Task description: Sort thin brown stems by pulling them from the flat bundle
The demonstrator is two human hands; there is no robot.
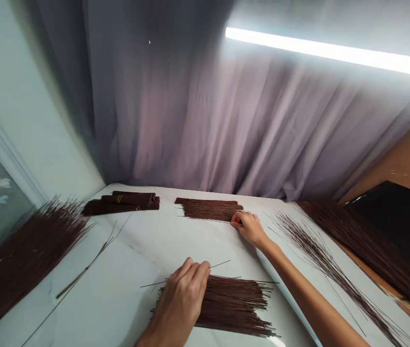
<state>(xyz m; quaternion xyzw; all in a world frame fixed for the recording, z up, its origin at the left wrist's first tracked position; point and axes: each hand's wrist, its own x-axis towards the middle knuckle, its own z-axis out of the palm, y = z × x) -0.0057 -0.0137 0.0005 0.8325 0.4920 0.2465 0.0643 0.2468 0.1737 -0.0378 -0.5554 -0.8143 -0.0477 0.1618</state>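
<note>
Here, brown sticks (234, 306) beneath left hand (185, 296), farther bundle (212, 210) at right hand (249, 227)

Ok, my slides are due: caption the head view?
Left hand over near sticks, right hand at the right end of far sticks.

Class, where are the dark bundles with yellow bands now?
In the head view, the banded bundles lie back left on the table, between the large stick heap and the small stick pile at the right hand.

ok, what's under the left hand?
Under the left hand: the near pile of thin brown sticks, on the white tabletop. Its right part shows; some ends poke out left of the hand. The stretch beneath the hand is covered.
</note>
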